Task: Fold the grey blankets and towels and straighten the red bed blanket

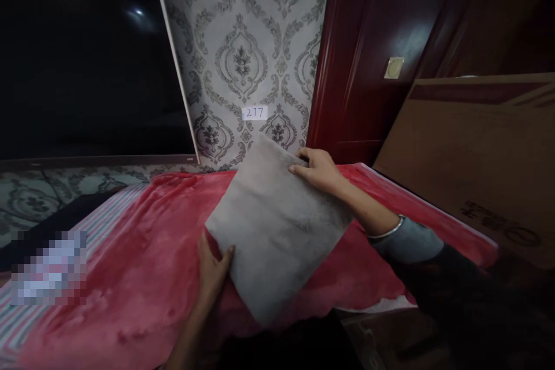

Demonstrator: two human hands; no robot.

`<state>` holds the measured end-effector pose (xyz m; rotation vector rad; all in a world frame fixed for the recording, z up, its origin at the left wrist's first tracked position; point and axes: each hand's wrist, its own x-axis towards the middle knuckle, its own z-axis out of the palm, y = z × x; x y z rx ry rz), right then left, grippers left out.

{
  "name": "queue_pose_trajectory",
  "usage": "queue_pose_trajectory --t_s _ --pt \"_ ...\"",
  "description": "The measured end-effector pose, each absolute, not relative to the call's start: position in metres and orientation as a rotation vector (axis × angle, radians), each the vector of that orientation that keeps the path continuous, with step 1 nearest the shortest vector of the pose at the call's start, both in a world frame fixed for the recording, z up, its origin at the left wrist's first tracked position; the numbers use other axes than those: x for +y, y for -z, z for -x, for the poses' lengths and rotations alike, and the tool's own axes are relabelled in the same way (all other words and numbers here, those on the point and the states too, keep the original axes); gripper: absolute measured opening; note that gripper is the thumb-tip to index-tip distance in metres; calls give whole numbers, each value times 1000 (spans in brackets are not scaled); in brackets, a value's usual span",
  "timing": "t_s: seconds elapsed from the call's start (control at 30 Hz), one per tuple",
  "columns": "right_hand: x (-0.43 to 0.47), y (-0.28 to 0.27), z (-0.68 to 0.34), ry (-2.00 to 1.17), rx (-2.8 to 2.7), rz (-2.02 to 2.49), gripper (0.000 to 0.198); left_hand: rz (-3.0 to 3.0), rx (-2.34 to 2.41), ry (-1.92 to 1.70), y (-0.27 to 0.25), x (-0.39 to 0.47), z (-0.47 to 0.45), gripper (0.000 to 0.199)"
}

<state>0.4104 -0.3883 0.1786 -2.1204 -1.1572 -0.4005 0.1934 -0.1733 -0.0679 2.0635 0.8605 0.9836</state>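
Between my hands is a flat, grey-white square sheet (277,225) with faint creases and darker smudges, tilted so that one corner points up. My left hand (212,266) pinches its lower left edge, thumb on the near face and the fingers behind. On the upper right edge, my right hand (318,169) grips with the thumb in front and the other fingers over the edge. Whether the sheet is paper or cloth I cannot tell. Below it lies a red plush blanket (165,266), partly hidden by the sheet.
A large black television screen (87,63) stands at the left. Patterned wallpaper (243,40) bears a label (255,113) reading 277. A dark red door (368,40) and a big cardboard box (472,150) are on the right. Striped cloth (117,211) shows at the left.
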Motion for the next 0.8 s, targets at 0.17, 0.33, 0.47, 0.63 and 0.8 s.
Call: queue_pose_trajectory --t_s 0.17,0.33,0.47,0.63,0.8 --pt "-401 -218 -383 455 -1370 2080 18 -2068 580 -1215 5 -171 -199 114" --pt "-418 -247 -357 492 -1489 2050 19 -1791 184 -911 -73 -161 -221 113" --pt "-440 -270 -339 552 -1515 2082 18 -1690 31 -492 -99 -161 -239 74" --pt "-477 -291 -326 677 -1452 2240 17 -1423 -282 -81 -86 -169 -277 65" --pt "-519 -305 -309 810 -1335 2442 14 -1317 -327 8 -80 -209 -333 58"
